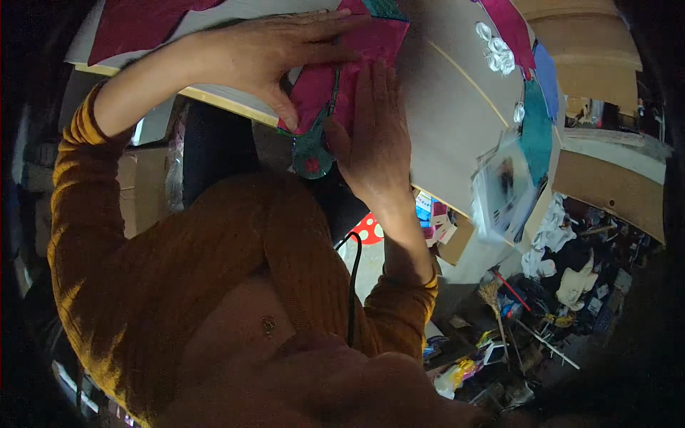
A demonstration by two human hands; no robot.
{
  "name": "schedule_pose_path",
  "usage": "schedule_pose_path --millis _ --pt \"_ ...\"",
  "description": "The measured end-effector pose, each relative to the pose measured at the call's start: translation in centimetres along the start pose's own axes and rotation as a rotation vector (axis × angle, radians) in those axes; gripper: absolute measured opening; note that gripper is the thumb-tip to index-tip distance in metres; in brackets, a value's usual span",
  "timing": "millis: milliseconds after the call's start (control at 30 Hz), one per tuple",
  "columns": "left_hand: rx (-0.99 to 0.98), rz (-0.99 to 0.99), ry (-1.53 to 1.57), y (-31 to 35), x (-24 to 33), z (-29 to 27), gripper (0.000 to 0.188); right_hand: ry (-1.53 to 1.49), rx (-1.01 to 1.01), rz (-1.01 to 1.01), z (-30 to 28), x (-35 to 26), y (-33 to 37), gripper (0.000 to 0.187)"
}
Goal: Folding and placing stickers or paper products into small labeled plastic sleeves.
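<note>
A pale table (446, 135) spans the far side. At its near edge lies magenta cloth (389, 39), beneath both hands: the left hand (260, 57) open, thumb spread; the right hand (371, 128) flat, fingers together. A teal piece (308, 148) overhangs the near edge; far right sits a white bundle (499, 55).

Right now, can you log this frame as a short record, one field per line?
left hand: spread on magenta cloth
right hand: flat on the same cloth
near edge: dark green piece with red spot, poking past the table
table right: white bundle, teal cloth, clear packet
lower right: broom amid clutter
</note>
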State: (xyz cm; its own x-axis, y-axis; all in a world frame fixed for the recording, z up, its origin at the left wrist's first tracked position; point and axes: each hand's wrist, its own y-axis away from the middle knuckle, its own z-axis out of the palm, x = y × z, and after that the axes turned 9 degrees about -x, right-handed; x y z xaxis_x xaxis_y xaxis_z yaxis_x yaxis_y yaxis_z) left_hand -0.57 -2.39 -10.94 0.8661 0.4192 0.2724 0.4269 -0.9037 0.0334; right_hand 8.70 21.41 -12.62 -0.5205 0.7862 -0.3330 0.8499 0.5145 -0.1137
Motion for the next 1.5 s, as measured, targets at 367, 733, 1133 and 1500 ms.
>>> schedule_pose_path --millis 367,733,1133,1500 --pt "-0.032 -0.047 0.032 0.1 0.5 0.0 0.118 0.097 -0.065 -0.157 -1.2 1.3 3.6 0.062" --pt "0.023 -0.062 0.056 -0.2 0.7 -0.3 0.117 0.077 -0.020 -0.104 -0.3 0.6 3.4 0.060" --pt "0.039 0.073 -0.058 -0.2 -0.3 0.4 0.101 0.012 -0.060 -0.205 -1.4 0.9 2.1 0.068" --pt "-0.050 0.045 -0.037 -0.3 0.0 -0.2 0.120 0.121 -0.063 -0.232 -2.9 8.4 -5.3 0.089"
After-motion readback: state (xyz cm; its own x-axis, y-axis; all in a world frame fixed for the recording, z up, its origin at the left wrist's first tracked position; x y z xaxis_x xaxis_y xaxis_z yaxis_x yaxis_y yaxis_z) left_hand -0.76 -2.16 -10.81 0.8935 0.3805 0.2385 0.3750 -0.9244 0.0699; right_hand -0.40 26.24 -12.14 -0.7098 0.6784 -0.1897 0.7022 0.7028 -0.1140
